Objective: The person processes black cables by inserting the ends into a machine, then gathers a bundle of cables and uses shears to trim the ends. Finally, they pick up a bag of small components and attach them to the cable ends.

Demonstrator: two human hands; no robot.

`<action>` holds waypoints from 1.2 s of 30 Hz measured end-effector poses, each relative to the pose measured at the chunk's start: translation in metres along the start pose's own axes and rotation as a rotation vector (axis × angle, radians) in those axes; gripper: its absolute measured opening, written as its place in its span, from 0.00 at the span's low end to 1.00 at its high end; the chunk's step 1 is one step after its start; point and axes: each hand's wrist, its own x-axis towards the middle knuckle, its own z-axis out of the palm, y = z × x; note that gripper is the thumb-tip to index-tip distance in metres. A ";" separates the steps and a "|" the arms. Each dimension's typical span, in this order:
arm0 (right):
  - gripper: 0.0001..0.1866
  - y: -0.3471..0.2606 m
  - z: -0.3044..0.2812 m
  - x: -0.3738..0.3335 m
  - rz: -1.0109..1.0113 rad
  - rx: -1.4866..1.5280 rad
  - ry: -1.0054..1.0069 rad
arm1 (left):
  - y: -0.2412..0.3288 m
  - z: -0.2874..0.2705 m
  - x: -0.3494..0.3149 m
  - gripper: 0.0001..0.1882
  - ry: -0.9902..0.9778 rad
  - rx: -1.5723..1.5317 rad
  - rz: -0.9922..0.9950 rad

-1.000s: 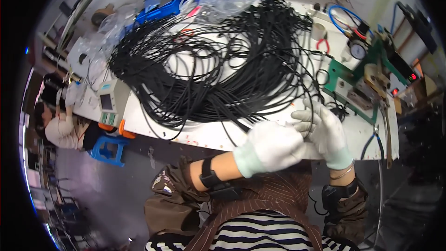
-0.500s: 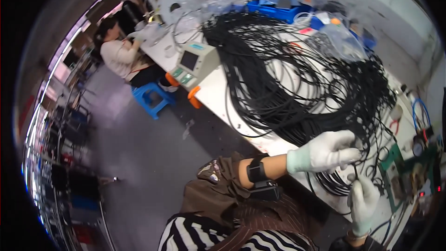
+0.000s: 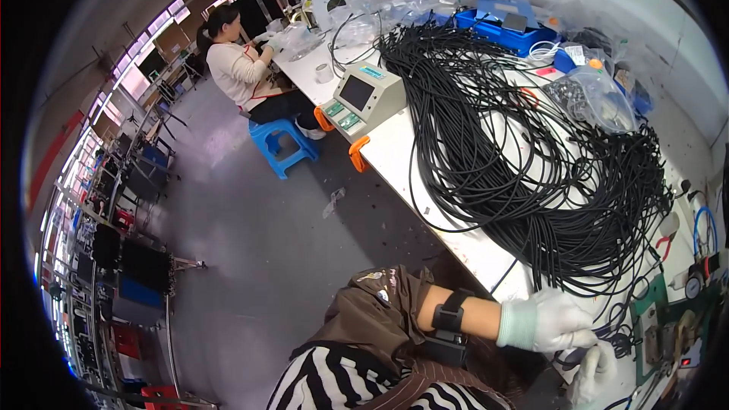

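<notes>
My left hand (image 3: pixel 560 322), in a white glove with a pale green cuff, is closed with its fingertips pinched together at the front right of the bench. Just nearer to me, my right hand (image 3: pixel 594 373), also gloved in white, is closed, and its fingertips meet those of the left. A thin black cable runs in at the fingertips, though the gloves hide most of the held part. Beyond both hands spreads a large heap of black cables (image 3: pixel 486 159) on the white bench (image 3: pixel 474 252). Loose cable loops lie beside my fingers.
A green fixture (image 3: pixel 648 334) with a pressure gauge (image 3: pixel 693 286) stands right of my hands. Red-handled pliers (image 3: pixel 664 247) lie behind it. A beige tester (image 3: pixel 366 100), a blue bin (image 3: pixel 507 30) and plastic bags (image 3: pixel 600 99) sit farther back. Another person (image 3: pixel 239 68) sits by a blue stool (image 3: pixel 281 144).
The view has shifted, so the bench appears farther right and up. My hands have come together at the fingertips; before, they were apart with a thin black cable between them.
</notes>
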 end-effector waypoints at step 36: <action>0.05 0.028 -0.024 -0.018 0.414 0.279 0.435 | -0.040 0.044 -0.004 0.20 -0.217 -0.250 0.073</action>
